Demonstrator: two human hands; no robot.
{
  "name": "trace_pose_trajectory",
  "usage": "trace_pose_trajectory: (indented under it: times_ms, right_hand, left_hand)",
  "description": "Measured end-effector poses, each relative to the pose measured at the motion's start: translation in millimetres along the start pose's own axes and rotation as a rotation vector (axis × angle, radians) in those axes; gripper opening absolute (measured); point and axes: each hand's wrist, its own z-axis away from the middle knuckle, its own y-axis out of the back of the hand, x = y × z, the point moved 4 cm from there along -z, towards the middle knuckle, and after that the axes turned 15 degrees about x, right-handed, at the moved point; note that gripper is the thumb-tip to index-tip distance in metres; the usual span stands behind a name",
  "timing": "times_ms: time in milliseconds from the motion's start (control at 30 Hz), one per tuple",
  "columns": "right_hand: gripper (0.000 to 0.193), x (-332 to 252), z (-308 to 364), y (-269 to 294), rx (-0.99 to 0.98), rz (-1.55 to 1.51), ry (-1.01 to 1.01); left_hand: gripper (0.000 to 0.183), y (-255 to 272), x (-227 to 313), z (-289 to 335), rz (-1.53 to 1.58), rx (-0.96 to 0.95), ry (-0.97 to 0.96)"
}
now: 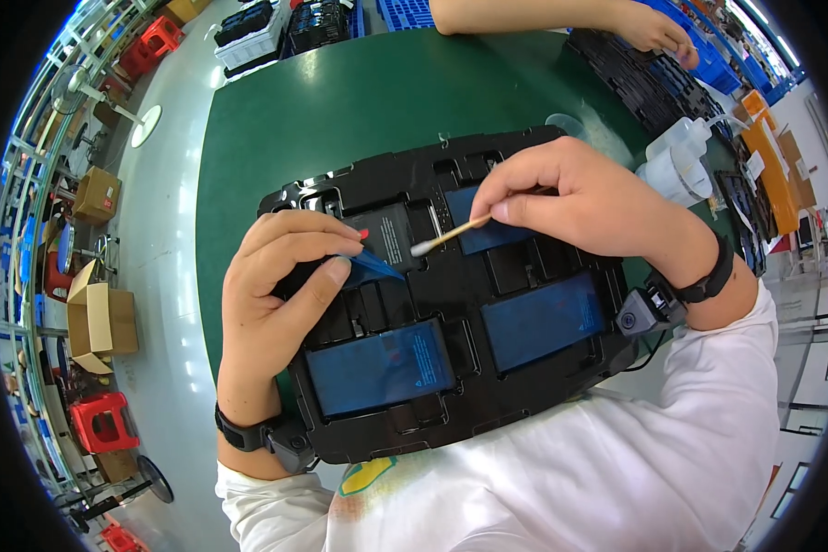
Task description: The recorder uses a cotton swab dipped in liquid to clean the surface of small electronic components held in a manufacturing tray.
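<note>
Cotton swab (446, 238) angles over the black tray (455, 299), pinched between fingers of the right hand (575, 198); fingers of the left hand (271, 285) pinch blue film (375, 265) tilted above a dark panel (393, 235). A slack left pinch could drop the film.

Black tray (363, 440) on green table (276, 110). Left hand (271, 285) over tray's left side, thumb and fingertips pinching blue film (374, 267) at a dark rectangular piece (388, 232). Right hand (584, 198) over tray's far right part, gripping cotton swab (455, 235), white tip pointing left; contact unclear. Two blue-covered pieces (382, 368) fill tray's near pockets; another blue piece (488, 236) sits in its far right, partly hidden. Right of tray: translucent cup (676, 175), squeeze bottle (679, 138). Beyond tray, far right: co-worker's hand (653, 30). Floor left of tray: open cardboard box (110, 317), red stool (104, 421).
</note>
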Motion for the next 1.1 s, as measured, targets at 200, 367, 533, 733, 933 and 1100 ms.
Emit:
trace_pose_trajectory:
  times_ms: [200,367,533,733,933,1100]
  right_hand:
    - [0.016,-1,-1,0,0.036,0.020,-0.001]
    - [0.017,2,0,13,0.054,-0.118,0.072]
    - [0.021,8,10,29,0.174,-0.440,-0.195]
    - [0.024,18,29,43,0.294,-0.582,-0.259]
    - [0.024,36,48,47,0.346,-0.728,-0.297]
    - [0.024,37,51,44,0.339,-0.710,-0.297]
  left_hand:
    - [0.014,1,-1,0,0.010,-0.003,-0.004]
    - [0.014,1,1,-1,0.004,-0.014,-0.014]
    - [0.014,2,-1,0,-0.001,0.000,0.005]
    - [0.013,-1,-1,-1,-0.001,0.004,0.009]
    - [0.012,-1,0,-1,-0.003,0.000,0.015]
    - [0.011,-1,-1,0,-0.011,0.002,0.018]
